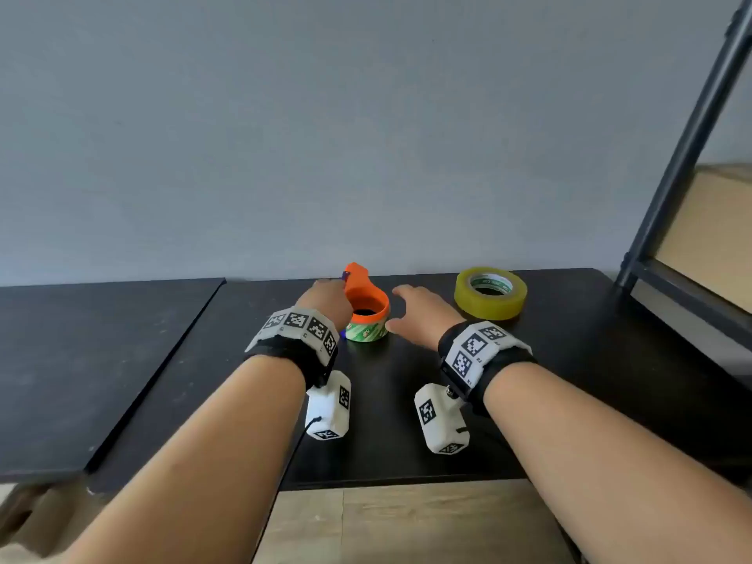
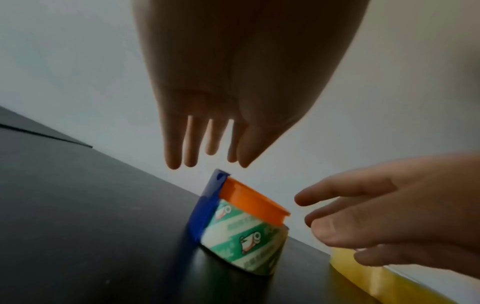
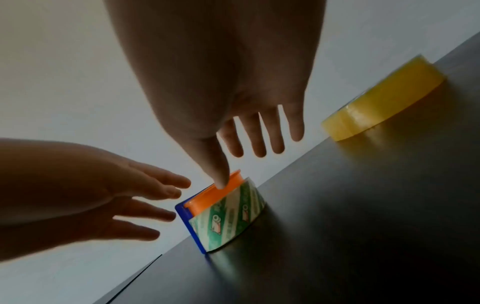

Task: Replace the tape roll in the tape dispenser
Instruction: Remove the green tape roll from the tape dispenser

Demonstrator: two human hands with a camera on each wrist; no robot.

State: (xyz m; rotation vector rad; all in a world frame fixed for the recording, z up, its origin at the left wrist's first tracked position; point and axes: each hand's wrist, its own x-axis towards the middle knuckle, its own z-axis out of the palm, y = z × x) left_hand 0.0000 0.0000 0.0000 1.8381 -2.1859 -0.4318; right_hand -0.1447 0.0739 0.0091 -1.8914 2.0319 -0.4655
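Note:
An orange tape dispenser (image 1: 365, 295) with a blue edge lies flat on the black table (image 1: 569, 380), a green-and-white patterned roll (image 1: 366, 332) around its hub. A full yellow tape roll (image 1: 490, 293) lies flat to its right. My left hand (image 1: 327, 303) hovers over the dispenser's left side, fingers straight (image 2: 211, 148), just above the blue edge (image 2: 207, 201). My right hand (image 1: 419, 315) reaches in from the right with spread fingers. In the right wrist view its thumb tip (image 3: 221, 181) meets the orange rim (image 3: 207, 201). Neither hand grips anything.
A second black tabletop (image 1: 81, 360) adjoins on the left with a seam between. A dark metal shelf frame (image 1: 687, 148) with a wooden board stands at the right. A grey wall runs close behind the dispenser. Wooden floor shows below the front edge.

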